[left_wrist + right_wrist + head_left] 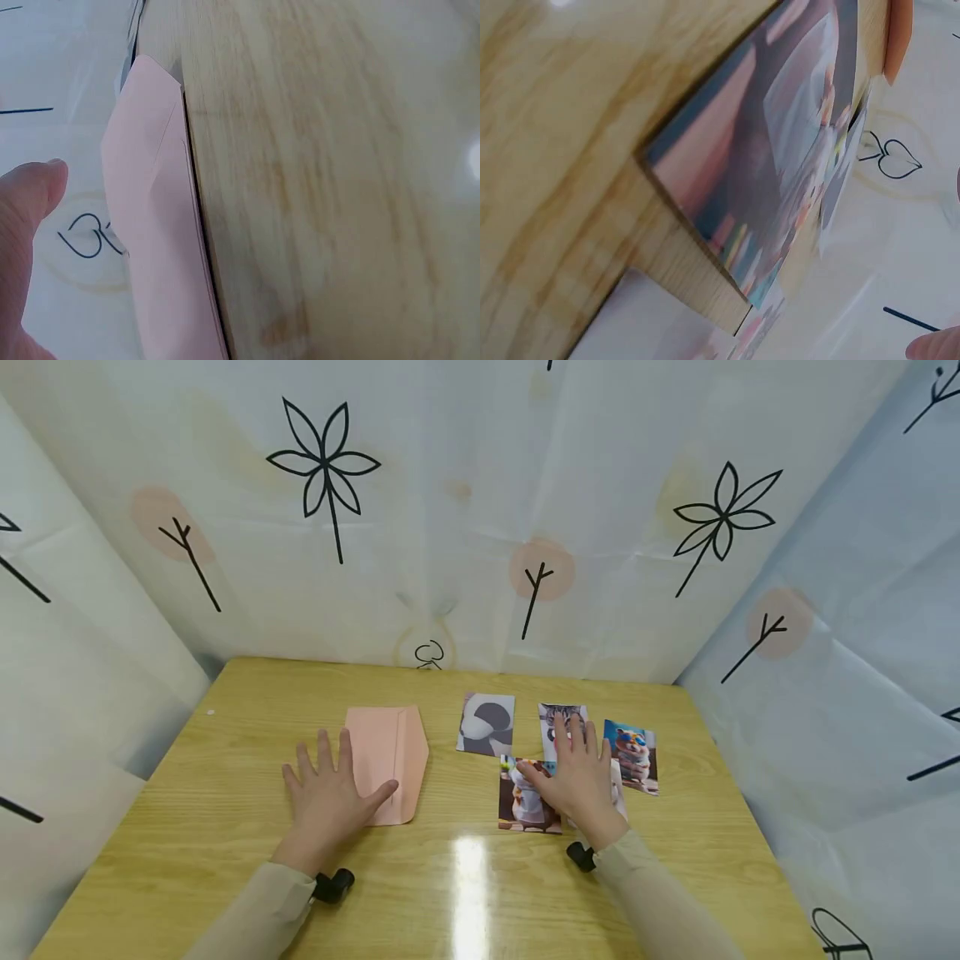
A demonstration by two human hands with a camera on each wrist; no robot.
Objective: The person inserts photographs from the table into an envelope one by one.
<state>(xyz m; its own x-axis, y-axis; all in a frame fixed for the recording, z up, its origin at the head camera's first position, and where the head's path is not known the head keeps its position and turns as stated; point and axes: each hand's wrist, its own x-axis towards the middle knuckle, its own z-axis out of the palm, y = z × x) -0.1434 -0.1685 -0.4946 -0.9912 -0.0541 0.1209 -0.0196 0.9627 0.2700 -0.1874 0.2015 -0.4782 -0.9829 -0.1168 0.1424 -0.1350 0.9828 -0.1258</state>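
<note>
My left hand (327, 802), fingers spread, is at the lower left of a pink envelope (378, 747), its thumb overlapping the envelope. The flap (415, 768) points right, and the left wrist view shows the envelope (165, 240) lying on the table. My right hand (579, 781), fingers also spread, is over several small picture cards. Beneath its thumb lies a brown card with a white animal (525, 810). A cat card (550, 735) and a pale card (617, 785) are partly hidden by this hand. Neither hand grips anything.
A grey-and-white card (486, 724) lies between the envelope and the right hand. A card with an animal in sunglasses (633, 758) lies to the right. The wooden table (420, 893) backs onto a white patterned curtain (450, 527), with more curtain on both sides.
</note>
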